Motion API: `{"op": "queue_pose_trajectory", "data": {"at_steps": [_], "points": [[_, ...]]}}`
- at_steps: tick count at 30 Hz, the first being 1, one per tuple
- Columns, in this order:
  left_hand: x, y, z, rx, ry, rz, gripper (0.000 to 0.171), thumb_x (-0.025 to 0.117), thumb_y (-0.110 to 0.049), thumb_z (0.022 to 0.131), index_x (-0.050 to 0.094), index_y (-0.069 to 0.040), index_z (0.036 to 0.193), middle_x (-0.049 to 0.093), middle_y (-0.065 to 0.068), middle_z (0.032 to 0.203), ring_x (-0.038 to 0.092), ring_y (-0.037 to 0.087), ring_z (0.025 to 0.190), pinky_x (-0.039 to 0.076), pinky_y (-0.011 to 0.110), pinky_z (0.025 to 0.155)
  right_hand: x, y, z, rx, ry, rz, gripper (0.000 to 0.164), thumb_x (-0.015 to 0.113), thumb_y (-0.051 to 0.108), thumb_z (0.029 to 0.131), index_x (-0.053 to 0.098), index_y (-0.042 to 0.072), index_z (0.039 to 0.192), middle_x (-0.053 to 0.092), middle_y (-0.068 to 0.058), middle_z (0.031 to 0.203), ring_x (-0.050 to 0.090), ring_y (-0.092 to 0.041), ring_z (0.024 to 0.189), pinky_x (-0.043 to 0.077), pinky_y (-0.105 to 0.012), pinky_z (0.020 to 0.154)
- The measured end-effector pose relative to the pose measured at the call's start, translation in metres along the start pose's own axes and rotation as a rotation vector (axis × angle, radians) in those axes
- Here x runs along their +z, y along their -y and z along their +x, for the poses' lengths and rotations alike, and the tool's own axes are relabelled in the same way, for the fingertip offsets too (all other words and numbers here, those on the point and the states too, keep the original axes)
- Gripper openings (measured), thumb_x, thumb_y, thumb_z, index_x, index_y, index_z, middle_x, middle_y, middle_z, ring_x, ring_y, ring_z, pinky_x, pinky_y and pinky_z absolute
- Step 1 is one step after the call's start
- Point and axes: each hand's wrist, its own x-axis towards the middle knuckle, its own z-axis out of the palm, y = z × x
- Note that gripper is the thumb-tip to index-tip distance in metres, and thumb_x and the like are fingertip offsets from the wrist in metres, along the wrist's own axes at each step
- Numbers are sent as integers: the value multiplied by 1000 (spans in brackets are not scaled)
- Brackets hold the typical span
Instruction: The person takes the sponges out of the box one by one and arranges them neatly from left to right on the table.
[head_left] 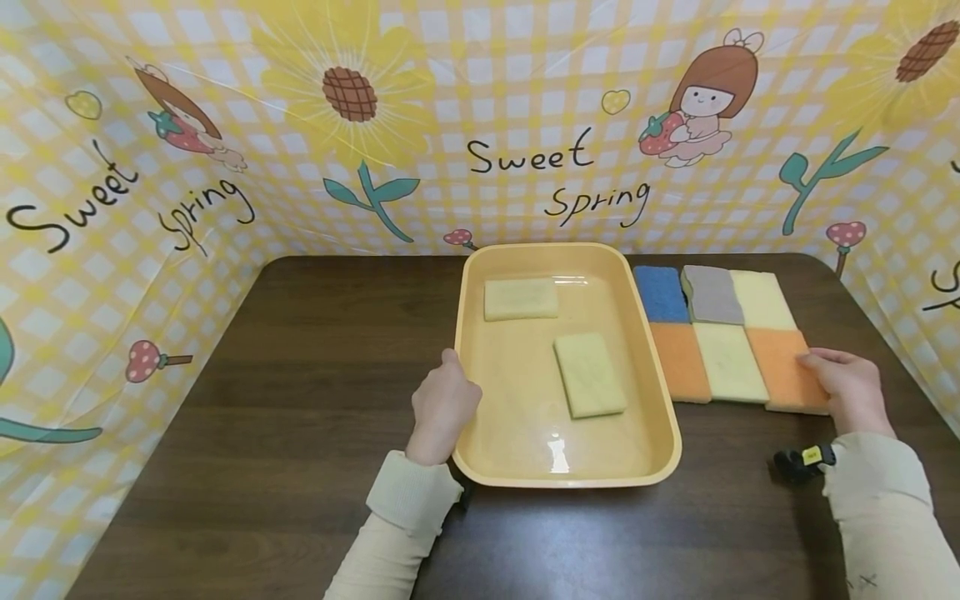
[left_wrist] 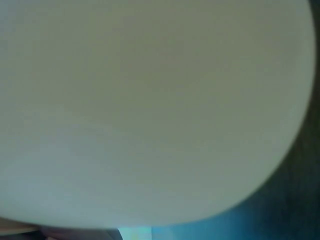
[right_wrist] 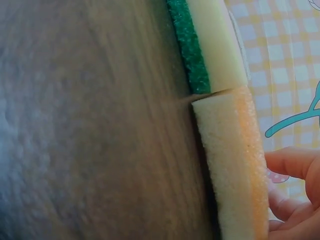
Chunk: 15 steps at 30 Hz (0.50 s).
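Note:
A yellow plastic tray [head_left: 517, 450] stands mid-table in the head view, holding two pale yellow sponges [head_left: 521, 299] [head_left: 589, 375]. My left hand [head_left: 444, 408] grips its left rim. The tray's blurred wall [left_wrist: 150, 110] fills most of the left wrist view, hiding that hand's fingers. On the right, my right hand [head_left: 847, 379] pinches the right edge of an orange sponge [head_left: 787, 367], the nearest one at the end of a block of sponges. Up close in the right wrist view, fingers [right_wrist: 292, 162] touch its orange face; its other layer is cream-coloured.
Beside the tray's right side lie a blue sponge [head_left: 662, 293], a grey sponge [head_left: 714, 293], a yellow sponge [head_left: 763, 298], another orange sponge [head_left: 681, 362] and a pale green-yellow sponge [head_left: 729, 362]. A checked cloth [head_left: 525, 75] hangs behind the dark wooden table [head_left: 315, 383].

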Motion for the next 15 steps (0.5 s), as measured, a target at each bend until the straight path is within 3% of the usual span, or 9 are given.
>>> {"op": "queue_pose_trajectory", "data": {"at_steps": [3, 8, 11, 13, 15], "points": [[0, 0, 0, 0, 0, 2, 29, 51, -13, 86, 46, 0, 111, 63, 16, 80, 59, 27, 64, 44, 41, 57, 0, 1, -1, 17, -11, -7, 6, 56, 31, 90, 51, 30, 93, 42, 16, 92, 41, 1, 79, 41, -14, 59], [1, 0, 0, -4, 5, 9, 30, 52, -13, 86, 46, 0, 113, 63, 16, 81, 59, 27, 65, 45, 42, 58, 0, 2, -2, 27, -8, -23, 9, 56, 32, 90, 50, 30, 96, 42, 15, 95, 40, 1, 81, 41, -14, 61], [1, 0, 0, -4, 4, 8, 30, 51, -13, 86, 46, 0, 113, 63, 16, 81, 59, 27, 65, 45, 42, 59, 1, 5, -3, 16, -15, -74, 34, 54, 33, 91, 51, 20, 123, 44, 9, 101, 41, 0, 83, 40, -15, 66], [0, 0, 1, -3, 4, 6, 30, 51, -13, 86, 46, 0, 113, 63, 16, 81, 59, 27, 65, 45, 43, 59, 2, 9, -4, 6, -29, -102, 55, 53, 32, 92, 40, 9, 141, 44, 3, 104, 41, 1, 83, 39, -15, 68], [0, 0, 1, -2, 5, 6, 31, 51, -13, 86, 46, 0, 113, 63, 16, 80, 59, 27, 65, 45, 43, 58, 3, 13, -6, -5, -42, -119, 70, 52, 31, 92, 25, 0, 149, 44, -1, 107, 41, 2, 82, 39, -14, 68]]}}
